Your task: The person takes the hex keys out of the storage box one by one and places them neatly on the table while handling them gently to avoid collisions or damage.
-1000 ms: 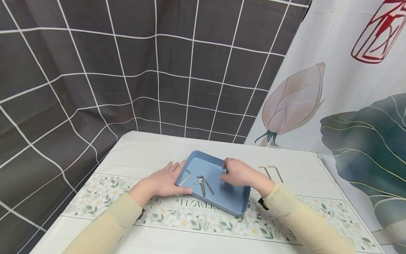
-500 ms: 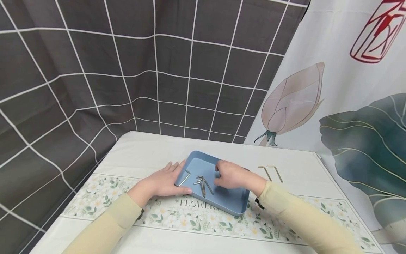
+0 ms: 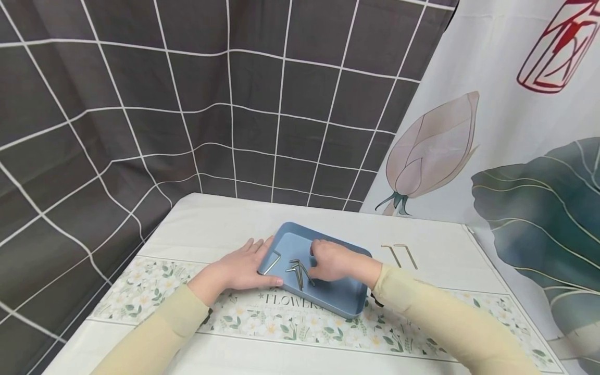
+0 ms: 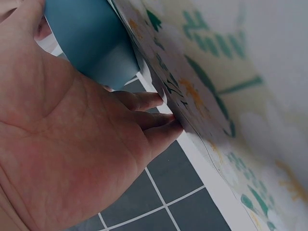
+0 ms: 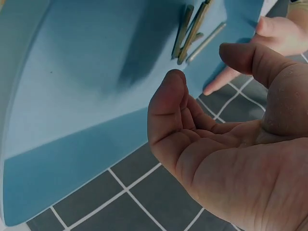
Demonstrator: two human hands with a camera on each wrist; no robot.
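Note:
A shallow blue tray (image 3: 344,299) lies at an angle on the table. My left hand (image 3: 239,268) rests at its left corner, fingers spread on the cloth and thumb along the near rim. Inside the tray, several L-shaped hex keys (image 3: 300,273) are bunched left of the middle, and another hex key (image 3: 273,264) lies by the left wall. Over the tray hovers my right hand (image 3: 330,260), beside the bunch. In the right wrist view its fingers are loosely bent, with thumb (image 5: 240,57) and forefinger apart and nothing between them.
Two brass-coloured hex keys (image 3: 405,255) lie side by side on the table, right of the tray. A white tablecloth (image 3: 225,219) with a floral band covers the table. Dark gridded fabric (image 3: 262,130) hangs behind, and a flower-printed curtain (image 3: 450,104) on the right.
My right hand has moved left across the tray, from its right part to beside the bunched hex keys. The left hand and the tray have stayed in place.

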